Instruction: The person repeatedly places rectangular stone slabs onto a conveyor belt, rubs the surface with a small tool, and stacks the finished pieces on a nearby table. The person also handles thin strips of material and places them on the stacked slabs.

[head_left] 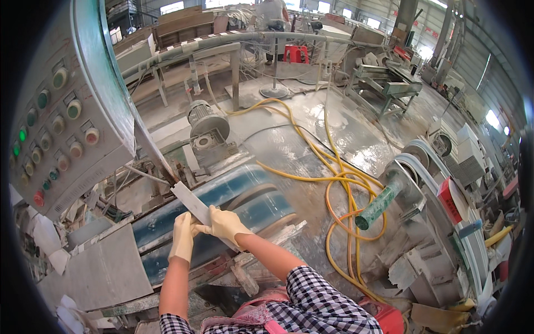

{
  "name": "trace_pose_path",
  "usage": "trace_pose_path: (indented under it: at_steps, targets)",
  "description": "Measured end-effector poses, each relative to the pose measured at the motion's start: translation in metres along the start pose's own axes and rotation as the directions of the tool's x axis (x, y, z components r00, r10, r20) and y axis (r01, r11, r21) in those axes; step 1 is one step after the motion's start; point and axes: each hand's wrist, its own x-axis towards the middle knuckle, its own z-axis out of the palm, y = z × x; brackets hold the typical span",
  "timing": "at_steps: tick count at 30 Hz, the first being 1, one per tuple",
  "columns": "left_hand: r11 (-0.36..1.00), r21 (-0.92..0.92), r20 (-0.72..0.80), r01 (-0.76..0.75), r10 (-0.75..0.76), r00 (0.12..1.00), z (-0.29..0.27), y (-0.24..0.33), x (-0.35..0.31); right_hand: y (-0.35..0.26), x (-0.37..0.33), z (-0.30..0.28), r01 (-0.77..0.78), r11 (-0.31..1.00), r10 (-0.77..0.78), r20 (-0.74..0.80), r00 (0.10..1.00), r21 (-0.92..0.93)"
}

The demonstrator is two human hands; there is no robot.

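Observation:
A long, flat, pale grey strip (192,201), perhaps tile or stone, lies slantwise above blue conveyor belts (222,192). My right hand (227,225), in a cream glove, is closed over the strip's middle, the thumb reaching toward my left hand. On the strip's near left side, my left hand (182,236), gloved alike, has bent fingers closed at its edge; some fingertips are hidden. Part of the strip's lower end shows below my right wrist. Beside my left hand, a flat grey plate (105,273) meets the belts.
A control panel (55,122) with several buttons stands at left. Beyond the belts sits a motor (207,119). Yellow hoses (339,178) tangle across the wet floor at right, near a green cylinder (375,207) on a machine. A person (272,12) stands far back near a red stool (296,54).

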Motion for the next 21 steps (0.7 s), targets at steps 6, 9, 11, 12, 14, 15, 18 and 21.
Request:
trace_pose_path:
  at_steps: [6, 9, 11, 12, 14, 15, 18, 21]
  targets:
    - [0.450, 0.883, -0.071, -0.131, 0.406, 0.911, -0.120, -0.018, 0.014, -0.004, 0.000, -0.004, -0.032, 0.999, 0.032, 0.010, 0.999, 0.018]
    - [0.256, 0.925, -0.369, 0.282, 0.423, 0.827, -0.202, -0.019, -0.014, -0.004, 0.001, -0.005, -0.038, 0.999, 0.037, 0.034, 0.999, 0.018]
    - [0.110, 0.832, -0.549, 0.543, 0.294, 0.782, -0.235, -0.019, -0.028, -0.003, 0.001, -0.006, -0.036, 0.999, 0.036, 0.038, 0.999, 0.000]
    - [0.071, 0.784, -0.607, 0.616, 0.289, 0.740, -0.246, -0.019, -0.036, -0.003, 0.001, -0.007, -0.039, 0.999, 0.040, 0.042, 0.998, -0.006]
    - [0.034, 0.701, -0.697, 0.712, 0.244, 0.675, -0.253, -0.018, -0.040, -0.004, 0.000, -0.009, -0.057, 0.998, 0.058, 0.059, 0.997, -0.018]
    - [0.034, 0.671, -0.731, 0.741, 0.197, 0.653, -0.251, -0.019, -0.038, -0.004, 0.000, -0.010, -0.057, 0.998, 0.058, 0.058, 0.997, -0.018]
    - [-0.017, 0.622, -0.770, 0.782, 0.162, 0.616, -0.237, -0.016, -0.030, -0.006, 0.000, -0.012, -0.064, 0.998, 0.065, 0.074, 0.995, -0.024]
    - [-0.013, 0.640, -0.760, 0.768, 0.138, 0.635, -0.228, -0.004, -0.028, -0.006, 0.001, -0.013, -0.094, 0.995, 0.097, 0.111, 0.989, -0.040]
